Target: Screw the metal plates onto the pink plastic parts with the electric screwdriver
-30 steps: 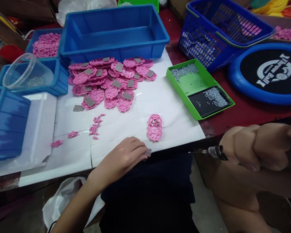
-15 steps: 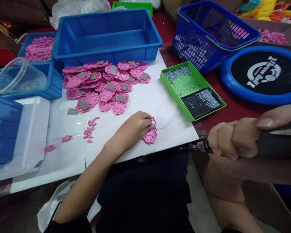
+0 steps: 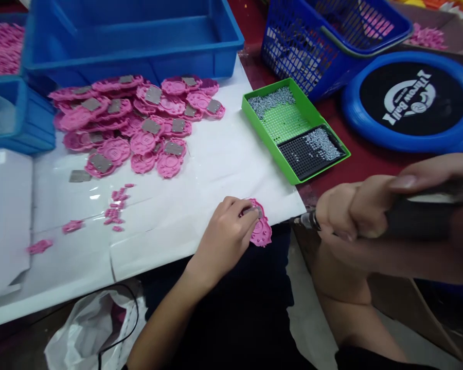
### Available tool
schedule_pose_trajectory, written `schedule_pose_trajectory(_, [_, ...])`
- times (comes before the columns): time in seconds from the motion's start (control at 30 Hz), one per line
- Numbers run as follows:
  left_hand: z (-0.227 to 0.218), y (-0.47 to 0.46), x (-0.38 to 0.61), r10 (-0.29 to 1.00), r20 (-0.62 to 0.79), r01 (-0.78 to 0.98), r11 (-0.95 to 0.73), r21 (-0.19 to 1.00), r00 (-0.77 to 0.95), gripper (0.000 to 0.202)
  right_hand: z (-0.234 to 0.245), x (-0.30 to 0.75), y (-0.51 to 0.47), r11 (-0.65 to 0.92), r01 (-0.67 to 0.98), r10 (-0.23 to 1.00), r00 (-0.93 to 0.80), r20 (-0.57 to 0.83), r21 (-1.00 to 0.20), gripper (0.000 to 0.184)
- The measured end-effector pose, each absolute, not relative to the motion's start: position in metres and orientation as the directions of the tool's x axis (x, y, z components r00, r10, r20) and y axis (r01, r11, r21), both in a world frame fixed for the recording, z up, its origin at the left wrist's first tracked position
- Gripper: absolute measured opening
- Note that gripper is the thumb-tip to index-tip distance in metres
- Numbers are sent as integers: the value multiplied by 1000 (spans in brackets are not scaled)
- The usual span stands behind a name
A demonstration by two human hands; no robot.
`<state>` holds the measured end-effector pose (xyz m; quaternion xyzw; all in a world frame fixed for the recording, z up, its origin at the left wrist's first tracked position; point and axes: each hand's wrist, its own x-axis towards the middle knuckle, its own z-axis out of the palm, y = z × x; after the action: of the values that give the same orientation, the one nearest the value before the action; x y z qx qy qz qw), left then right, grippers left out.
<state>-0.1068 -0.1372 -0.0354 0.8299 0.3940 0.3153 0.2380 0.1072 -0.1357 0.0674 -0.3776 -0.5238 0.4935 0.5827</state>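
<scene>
Pink shell [image 3: 261, 232] sits at the white sheet's [image 3: 231, 164] near edge, left hand [image 3: 227, 236] pinning it flat — right hand [image 3: 355, 210] clenched around the driver [image 3: 416, 218], tip aimed left at it, just beside

Two bare hands: left hand [image 3: 226, 237], right hand [image 3: 355, 210]. Forearms uncovered past the fingers. Dark garment over torso and lap.
</scene>
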Motion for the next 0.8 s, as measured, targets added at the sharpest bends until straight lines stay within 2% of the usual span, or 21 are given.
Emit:
schedule_pose_trajectory(0.1, [-41, -143, -88, 816, 368, 494, -568, 659, 446, 18, 55, 90, -127, 332, -237, 941, 20, 337, -913, 13])
schedule_pose_trajectory(0.23, [-46, -146, -79, 827, 397, 467, -556, 688, 398, 15, 40, 78, -120, 327, -223, 944, 110, 310, -918, 11])
schedule_pose_trajectory(0.53, [-47, -146, -77, 823, 464, 461, -567, 682, 327, 12, 39, 85, -119, 308, -261, 949, 23, 313, -915, 13])
schedule_pose_trajectory(0.8, [-45, -142, -78, 836, 418, 472, -547, 692, 357, 10, 41, 94, -119, 292, -236, 943, -91, 320, -927, 12])
